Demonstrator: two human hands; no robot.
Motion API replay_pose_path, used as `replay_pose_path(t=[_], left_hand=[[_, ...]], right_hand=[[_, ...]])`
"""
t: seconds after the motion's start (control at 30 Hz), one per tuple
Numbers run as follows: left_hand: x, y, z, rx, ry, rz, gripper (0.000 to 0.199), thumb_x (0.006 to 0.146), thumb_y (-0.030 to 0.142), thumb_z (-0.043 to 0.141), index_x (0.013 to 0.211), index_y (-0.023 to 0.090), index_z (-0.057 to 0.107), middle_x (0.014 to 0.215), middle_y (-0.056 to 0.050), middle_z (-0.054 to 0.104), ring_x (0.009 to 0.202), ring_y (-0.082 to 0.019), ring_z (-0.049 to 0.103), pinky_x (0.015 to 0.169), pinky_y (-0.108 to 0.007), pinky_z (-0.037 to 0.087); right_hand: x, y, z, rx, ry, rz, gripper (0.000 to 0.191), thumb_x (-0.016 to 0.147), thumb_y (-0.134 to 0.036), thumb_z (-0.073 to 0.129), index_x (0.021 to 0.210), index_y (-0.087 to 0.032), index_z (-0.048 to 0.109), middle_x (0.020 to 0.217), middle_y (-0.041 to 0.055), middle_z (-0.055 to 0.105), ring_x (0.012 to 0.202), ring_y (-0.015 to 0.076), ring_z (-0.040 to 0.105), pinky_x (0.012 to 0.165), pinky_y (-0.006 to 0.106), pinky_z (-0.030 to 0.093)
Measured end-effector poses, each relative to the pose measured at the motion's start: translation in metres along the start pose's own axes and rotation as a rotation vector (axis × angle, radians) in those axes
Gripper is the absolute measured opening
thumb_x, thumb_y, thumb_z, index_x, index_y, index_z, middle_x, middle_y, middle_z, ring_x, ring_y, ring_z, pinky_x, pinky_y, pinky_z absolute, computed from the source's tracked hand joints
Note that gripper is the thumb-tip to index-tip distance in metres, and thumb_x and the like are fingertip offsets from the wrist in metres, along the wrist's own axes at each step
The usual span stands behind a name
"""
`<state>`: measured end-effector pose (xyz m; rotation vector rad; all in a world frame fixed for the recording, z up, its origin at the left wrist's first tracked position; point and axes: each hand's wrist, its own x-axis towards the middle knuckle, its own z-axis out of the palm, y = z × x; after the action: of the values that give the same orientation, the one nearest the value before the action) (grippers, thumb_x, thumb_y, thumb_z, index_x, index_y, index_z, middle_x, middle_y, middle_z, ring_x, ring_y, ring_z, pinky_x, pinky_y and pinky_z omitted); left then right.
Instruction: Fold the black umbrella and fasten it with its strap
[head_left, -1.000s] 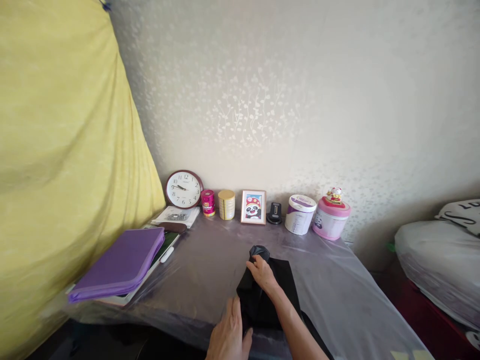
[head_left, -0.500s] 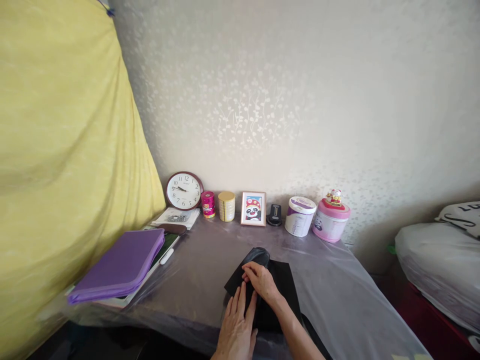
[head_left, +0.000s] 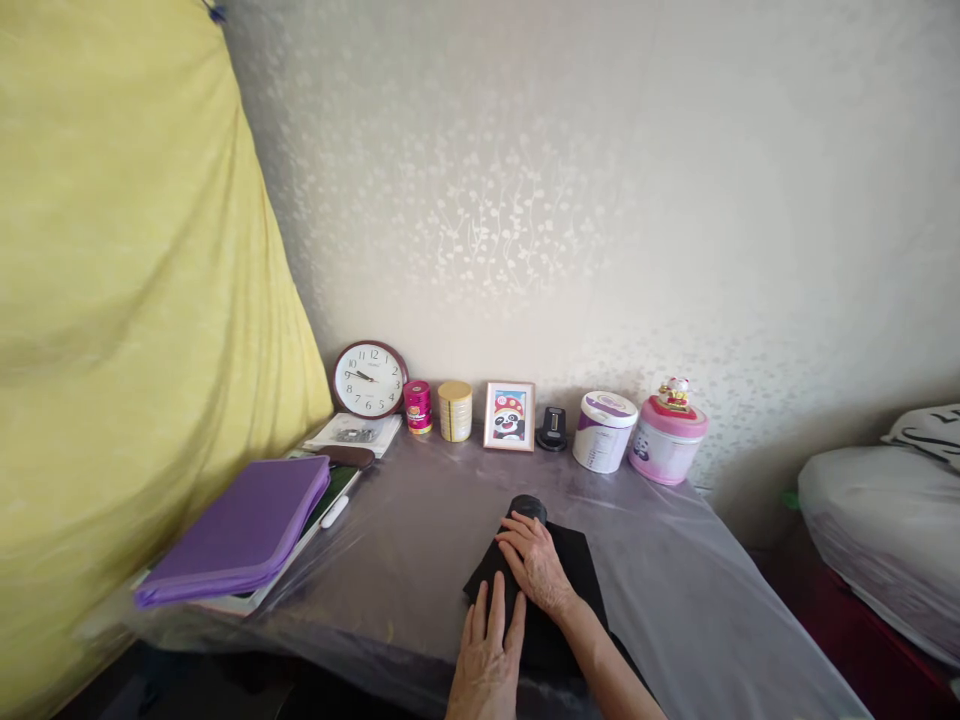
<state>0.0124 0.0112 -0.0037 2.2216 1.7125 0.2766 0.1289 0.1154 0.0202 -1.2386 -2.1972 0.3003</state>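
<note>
Now hands [head_left: 489, 652] flat, right one [head_left: 540, 570] unpinched, on black fabric [head_left: 579, 562]

Left hand [head_left: 486, 650], outward: wide bare stretch of table [head_left: 401, 540], stopped by the folder [head_left: 240, 525] and white stick [head_left: 334, 512]
Right hand [head_left: 536, 568], outward: bare table to the far-right edge
Between the hands: little room, left fingertips close to the right wrist
Ahead of both: bare strip past the black cloth [head_left: 576, 560], then a row of can [head_left: 418, 407], tin [head_left: 455, 412], frame [head_left: 510, 443], stand [head_left: 553, 428], white tub [head_left: 600, 445], pink tub [head_left: 667, 450]
Row gaps: tight
Behind row: wall [head_left: 525, 330]
Above both: open air
</note>
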Motion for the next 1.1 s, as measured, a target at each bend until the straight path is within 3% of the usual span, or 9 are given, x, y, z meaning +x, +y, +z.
replay_pose_path(t=[0.27, 0.37, 0.5, 0.6, 0.77, 0.9, 1.1], left_hand=[[-0.004, 0.008, -0.023, -0.040, -0.125, -0.080, 0.092, 0.059, -0.003, 0.045, 0.139, 0.026, 0.011, 0.147, -0.010, -0.002, 0.133, -0.034, 0.019, 0.103, -0.047, 0.026], [-0.006, 0.009, -0.031, -0.044, -0.145, -0.097, 0.098, 0.053, -0.005, 0.046, 0.139, 0.024, 0.010, 0.147, -0.012, -0.003, 0.132, -0.033, 0.021, 0.103, -0.041, 0.027], [-0.006, 0.008, -0.030, -0.063, -0.128, -0.104, 0.100, 0.051, -0.006, 0.044, 0.139, 0.021, 0.006, 0.148, -0.011, -0.003, 0.131, -0.030, 0.025, 0.101, -0.036, 0.030], [-0.006, 0.006, -0.026, -0.065, -0.119, -0.126, 0.099, 0.053, -0.007, 0.043, 0.139, 0.020, 0.004, 0.148, -0.010, -0.004, 0.130, -0.030, 0.027, 0.100, -0.036, 0.032], [-0.010, 0.007, -0.027, -0.077, -0.079, -0.117, 0.092, 0.059, -0.008, 0.038, 0.140, 0.019, 0.004, 0.149, -0.010, -0.001, 0.129, -0.028, 0.029, 0.101, -0.033, 0.030], [-0.013, 0.010, -0.033, -0.088, -0.082, -0.115, 0.088, 0.063, -0.008, 0.035, 0.140, 0.019, 0.003, 0.149, -0.010, -0.002, 0.131, -0.026, 0.026, 0.101, -0.031, 0.029], [-0.014, 0.010, -0.031, -0.047, -0.089, -0.117, 0.089, 0.064, -0.008, 0.034, 0.140, 0.020, -0.001, 0.149, -0.010, -0.003, 0.129, -0.025, 0.028, 0.101, -0.030, 0.028]], right_hand=[[0.033, 0.027, 0.006, -0.068, -0.013, 0.040, 0.031, 0.089, -0.025, 0.037, 0.096, -0.024, 0.067, 0.111, 0.0035, 0.064, 0.119, 0.0194, 0.044, 0.105, 0.043, 0.020], [0.044, 0.034, 0.008, -0.063, -0.021, 0.099, 0.031, 0.089, -0.026, 0.038, 0.093, -0.024, 0.068, 0.110, 0.0018, 0.065, 0.116, 0.0188, 0.046, 0.101, 0.037, 0.027], [0.055, 0.040, 0.011, -0.082, -0.012, 0.177, 0.030, 0.089, -0.027, 0.037, 0.095, -0.025, 0.067, 0.111, 0.0016, 0.064, 0.103, 0.0165, 0.055, 0.090, 0.028, 0.037], [0.055, 0.044, 0.007, -0.111, 0.049, 0.271, 0.030, 0.089, -0.027, 0.036, 0.100, -0.021, 0.064, 0.107, 0.0058, 0.065, 0.100, 0.0181, 0.057, 0.090, 0.030, 0.037], [0.025, 0.060, -0.022, -0.167, 0.177, 0.412, 0.034, 0.088, -0.029, 0.034, 0.105, -0.014, 0.059, 0.111, 0.0128, 0.061, 0.109, 0.0233, 0.052, 0.094, 0.036, 0.034], [-0.023, 0.068, -0.048, -0.116, 0.298, 0.556, 0.035, 0.084, -0.035, 0.035, 0.100, -0.015, 0.060, 0.103, 0.0120, 0.064, 0.098, 0.0233, 0.058, 0.088, 0.034, 0.040], [-0.074, 0.047, -0.054, 0.043, 0.262, 0.670, 0.040, 0.081, -0.046, 0.035, 0.091, -0.019, 0.063, 0.093, 0.0091, 0.068, 0.090, 0.0228, 0.062, 0.077, 0.030, 0.044]])
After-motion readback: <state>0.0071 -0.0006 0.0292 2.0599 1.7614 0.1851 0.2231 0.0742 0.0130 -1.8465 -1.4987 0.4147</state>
